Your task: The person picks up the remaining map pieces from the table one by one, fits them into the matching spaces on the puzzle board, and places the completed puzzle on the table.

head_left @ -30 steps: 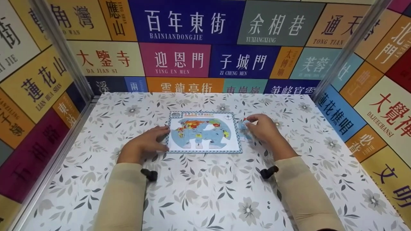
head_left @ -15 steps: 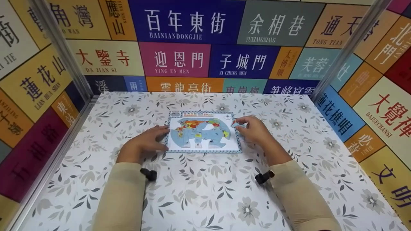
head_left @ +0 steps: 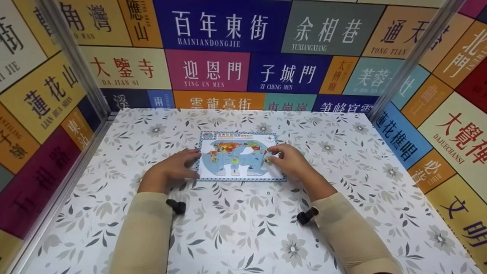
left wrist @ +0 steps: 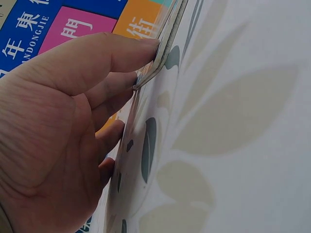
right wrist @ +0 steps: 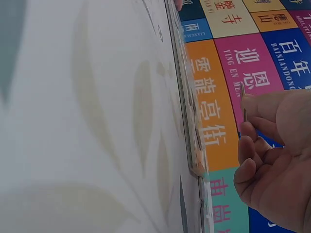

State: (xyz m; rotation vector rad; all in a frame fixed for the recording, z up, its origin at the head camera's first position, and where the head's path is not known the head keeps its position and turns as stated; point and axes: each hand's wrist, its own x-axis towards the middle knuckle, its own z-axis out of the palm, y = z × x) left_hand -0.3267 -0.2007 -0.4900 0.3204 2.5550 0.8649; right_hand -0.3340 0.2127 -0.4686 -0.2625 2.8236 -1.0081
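Note:
A world map jigsaw puzzle (head_left: pixel 217 161) lies flat on the table in a board with a blue dotted border. White gaps show in its upper middle right and along the bottom. My left hand (head_left: pixel 173 167) rests at the board's left edge; in the left wrist view the thumb (left wrist: pixel 133 53) presses on the board's rim (left wrist: pixel 170 41), and the fingers reach along the edge. Over the board's right side, my right hand (head_left: pixel 291 161) pinches a puzzle piece (right wrist: pixel 243 99) between thumb and fingers. The right wrist view has this piece edge-on, held above the board (right wrist: pixel 184 107).
A white leaf-and-flower patterned cloth (head_left: pixel 236 228) covers the table. Panels with coloured name signs (head_left: pixel 207 70) stand behind and at both sides, with metal posts (head_left: pixel 414 57) at the corners. Beige sleeves (head_left: pixel 144 228) carry small black devices (head_left: pixel 177 206) at the wrists.
My right hand has moved left with the puzzle piece, from beside the board to over its right part. My left hand has stayed at the left edge.

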